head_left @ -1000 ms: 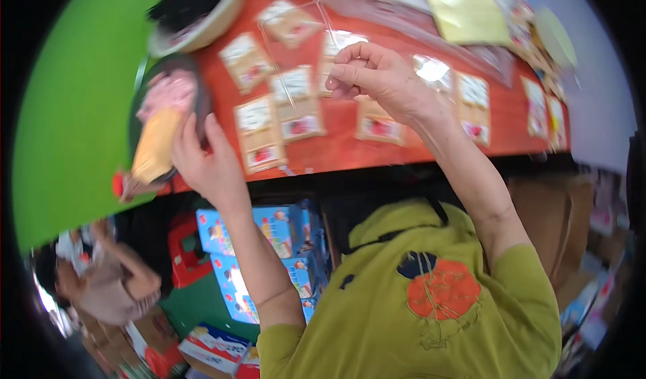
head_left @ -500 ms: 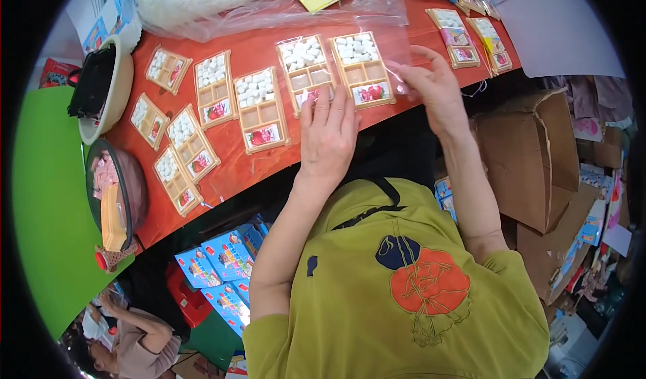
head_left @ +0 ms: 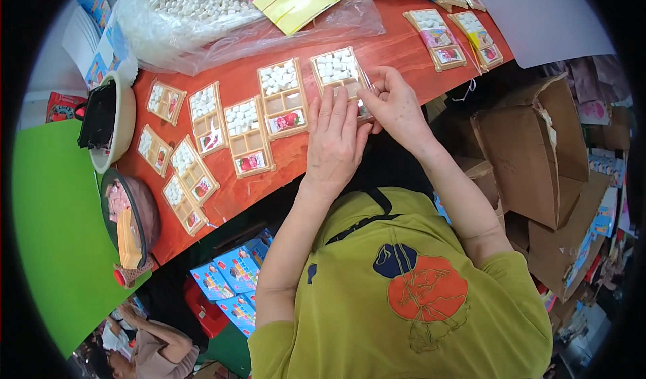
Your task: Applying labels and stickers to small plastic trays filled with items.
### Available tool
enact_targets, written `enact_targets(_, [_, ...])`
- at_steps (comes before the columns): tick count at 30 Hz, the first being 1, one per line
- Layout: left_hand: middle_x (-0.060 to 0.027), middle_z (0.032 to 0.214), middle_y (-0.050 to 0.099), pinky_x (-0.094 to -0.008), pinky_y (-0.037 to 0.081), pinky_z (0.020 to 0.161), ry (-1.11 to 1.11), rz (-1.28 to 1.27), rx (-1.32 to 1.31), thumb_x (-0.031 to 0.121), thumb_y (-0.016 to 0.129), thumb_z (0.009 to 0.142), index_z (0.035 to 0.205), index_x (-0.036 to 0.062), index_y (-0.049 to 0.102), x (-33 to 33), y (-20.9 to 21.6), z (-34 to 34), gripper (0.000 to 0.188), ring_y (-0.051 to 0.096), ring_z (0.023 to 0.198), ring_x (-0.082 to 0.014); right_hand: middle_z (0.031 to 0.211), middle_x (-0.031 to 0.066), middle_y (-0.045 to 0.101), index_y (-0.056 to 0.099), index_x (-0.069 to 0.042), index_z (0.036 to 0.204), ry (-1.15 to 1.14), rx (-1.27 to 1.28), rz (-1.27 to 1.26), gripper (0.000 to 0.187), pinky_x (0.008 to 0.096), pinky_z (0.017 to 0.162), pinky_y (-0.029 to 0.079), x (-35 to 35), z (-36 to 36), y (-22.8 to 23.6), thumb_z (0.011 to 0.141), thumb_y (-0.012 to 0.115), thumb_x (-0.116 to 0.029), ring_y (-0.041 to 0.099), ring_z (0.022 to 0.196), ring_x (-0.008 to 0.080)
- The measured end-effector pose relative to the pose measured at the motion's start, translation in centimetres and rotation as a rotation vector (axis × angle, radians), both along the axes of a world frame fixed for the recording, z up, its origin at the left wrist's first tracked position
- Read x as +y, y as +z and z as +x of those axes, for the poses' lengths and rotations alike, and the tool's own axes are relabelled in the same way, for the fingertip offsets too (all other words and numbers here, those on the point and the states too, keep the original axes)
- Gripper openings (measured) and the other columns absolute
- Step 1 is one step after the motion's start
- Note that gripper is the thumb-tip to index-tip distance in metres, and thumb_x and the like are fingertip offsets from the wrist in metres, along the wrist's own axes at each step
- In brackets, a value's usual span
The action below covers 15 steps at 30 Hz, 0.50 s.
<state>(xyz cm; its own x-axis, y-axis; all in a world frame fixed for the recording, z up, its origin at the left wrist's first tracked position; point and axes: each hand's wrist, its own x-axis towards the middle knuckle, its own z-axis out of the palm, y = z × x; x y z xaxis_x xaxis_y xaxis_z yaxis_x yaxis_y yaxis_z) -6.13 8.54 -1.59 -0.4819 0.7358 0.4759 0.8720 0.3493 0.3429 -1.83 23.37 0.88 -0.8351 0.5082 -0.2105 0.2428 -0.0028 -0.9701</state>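
Note:
My left hand (head_left: 334,143) lies flat with stretched fingers over the near part of a tan compartment tray (head_left: 346,86), hiding its lower compartments. White pellets (head_left: 335,65) fill the tray's far compartment, and a clear plastic cover seems to lie over it. At the tray's right edge my right hand (head_left: 397,106) is closed, thumb and fingers pinching that edge. Just left stands a similar tray (head_left: 291,101) with white pellets and a strawberry-printed packet (head_left: 286,121). Another such tray (head_left: 250,141) is beside that one.
Several smaller filled trays (head_left: 190,170) lie at the left. A clear bag of white pellets (head_left: 202,9) and yellow sheets (head_left: 306,6) are at the back. Bowls (head_left: 148,211) stand at the left edge, cardboard boxes (head_left: 518,157) at right. A person (head_left: 158,349) sits lower left.
My right hand has come left and down from beside the tray, bringing clear plastic onto its right edge. My left hand has shifted onto the rightmost of the near trays. The whole view has shifted slightly.

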Motion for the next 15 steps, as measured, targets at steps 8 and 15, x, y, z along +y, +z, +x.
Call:
enact_targets(8, [-0.0261,0.136,0.053,-0.0552,0.036,0.110,0.012,0.030,-0.001,0.016,0.069,0.088,0.119,-0.0070,0.061,0.6,-0.6,-0.5,0.039,0.045,0.133,-0.0444,0.087,0.0086,0.062,0.053,0.004,0.121,0.013,-0.034,0.237,0.035,0.0263,0.046,0.051,0.8,-0.2,-1.1,0.092,0.067,-0.012,0.063,0.063,0.0108])
enact_targets(15, [-0.0276,0.134,0.054,-0.0525,0.042,0.107,0.084,0.110,-0.014,0.010,0.070,0.087,0.116,-0.0085,0.062,0.4,-0.8,-0.5,0.036,0.046,0.130,-0.0475,0.085,0.0114,0.065,0.059,0.001,0.114,0.060,-0.030,0.610,0.032,0.0391,0.063,0.054,-0.3,-0.6,-1.0,0.091,0.068,-0.019,0.065,0.067,0.0254])
